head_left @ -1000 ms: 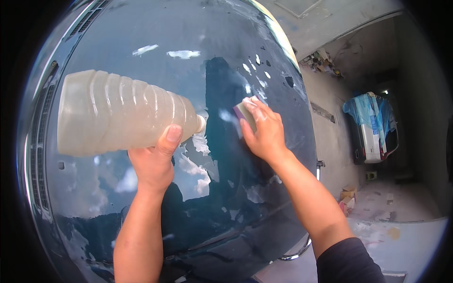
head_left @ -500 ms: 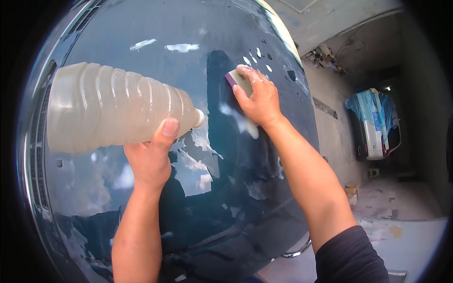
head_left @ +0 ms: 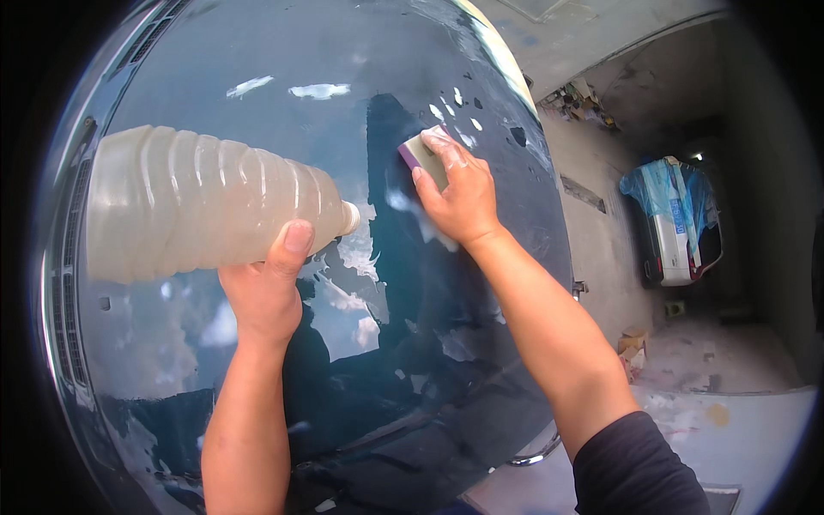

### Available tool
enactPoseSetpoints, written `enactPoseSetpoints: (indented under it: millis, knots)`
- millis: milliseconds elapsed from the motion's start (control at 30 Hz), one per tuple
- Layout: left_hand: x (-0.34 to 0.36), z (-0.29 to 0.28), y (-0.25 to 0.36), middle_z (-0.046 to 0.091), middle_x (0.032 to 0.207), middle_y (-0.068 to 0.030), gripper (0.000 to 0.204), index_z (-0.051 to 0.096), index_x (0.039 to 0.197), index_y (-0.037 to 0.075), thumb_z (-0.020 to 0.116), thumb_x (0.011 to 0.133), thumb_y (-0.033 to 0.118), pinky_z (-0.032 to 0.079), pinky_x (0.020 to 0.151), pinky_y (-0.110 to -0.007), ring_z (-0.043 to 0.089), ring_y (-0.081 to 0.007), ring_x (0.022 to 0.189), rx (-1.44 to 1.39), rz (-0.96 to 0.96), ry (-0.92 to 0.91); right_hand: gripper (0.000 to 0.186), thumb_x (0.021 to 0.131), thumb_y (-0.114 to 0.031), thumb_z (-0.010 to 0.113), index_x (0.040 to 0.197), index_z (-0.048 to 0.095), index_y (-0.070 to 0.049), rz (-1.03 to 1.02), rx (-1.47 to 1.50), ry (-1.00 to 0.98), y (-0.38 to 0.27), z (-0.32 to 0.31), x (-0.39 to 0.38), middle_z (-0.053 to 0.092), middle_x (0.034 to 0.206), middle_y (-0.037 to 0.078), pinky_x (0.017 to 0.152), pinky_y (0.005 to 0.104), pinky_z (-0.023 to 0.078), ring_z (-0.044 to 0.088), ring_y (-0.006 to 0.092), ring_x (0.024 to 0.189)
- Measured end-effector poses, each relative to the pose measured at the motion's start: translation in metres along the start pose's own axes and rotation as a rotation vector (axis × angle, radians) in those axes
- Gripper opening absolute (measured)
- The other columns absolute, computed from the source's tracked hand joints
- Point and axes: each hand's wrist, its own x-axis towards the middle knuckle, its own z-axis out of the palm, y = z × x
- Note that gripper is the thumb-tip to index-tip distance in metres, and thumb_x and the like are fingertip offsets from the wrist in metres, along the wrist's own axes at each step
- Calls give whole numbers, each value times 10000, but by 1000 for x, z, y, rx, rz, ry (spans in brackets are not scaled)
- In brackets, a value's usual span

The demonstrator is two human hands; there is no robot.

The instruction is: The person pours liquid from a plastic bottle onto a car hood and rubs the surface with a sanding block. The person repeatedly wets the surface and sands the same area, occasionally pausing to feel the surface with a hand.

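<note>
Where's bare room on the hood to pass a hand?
On the dark car hood: between both forearms, or beyond the translucent plastic bottle, left of the purple-edged block. Crowded: beside the vent grille, where the left hand holds the bottle, and around the right hand on the block.

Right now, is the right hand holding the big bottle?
No, the left hand holds the bottle; the right hand grips a purple-edged block.
</note>
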Motion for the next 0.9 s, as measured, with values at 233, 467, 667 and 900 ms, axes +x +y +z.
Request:
enactPoseSetpoints:
  millis: [233, 467, 667, 900]
  knots:
    - [-3, -7, -2, 629, 1144, -91, 483, 600, 1220, -3, 776, 899, 311, 466, 940, -359, 586, -201, 1051, 8, -15, -17, 366, 837, -157, 734, 1189, 680, -70, -70, 13, -26, -17, -11, -22, 711, 1221, 96, 950, 386, 445, 619, 259, 1260]
    - [-2, -8, -3, 629, 1146, -95, 464, 605, 1217, -2, 768, 908, 303, 464, 943, -358, 584, -202, 1054, 46, 25, -29, 353, 834, -146, 731, 1173, 680, -63, -49, -6, -9, -27, -10, -30, 705, 1239, 97, 952, 393, 443, 622, 268, 1257]
    - [-4, -7, -7, 625, 1167, -87, 483, 600, 1237, -2, 760, 912, 317, 457, 961, -365, 578, -203, 1073, 27, -28, -49, 360, 835, -162, 733, 1177, 674, -69, -25, -38, 11, -4, -10, -15, 701, 1245, 89, 925, 390, 442, 615, 264, 1263]
    - [-6, -12, -2, 621, 1179, -90, 478, 602, 1238, -2, 755, 913, 312, 455, 966, -365, 572, -200, 1082, -62, -60, -28, 373, 813, -119, 754, 1175, 676, -73, -70, 37, -33, -45, -13, -43, 695, 1257, 90, 936, 378, 431, 611, 253, 1276]
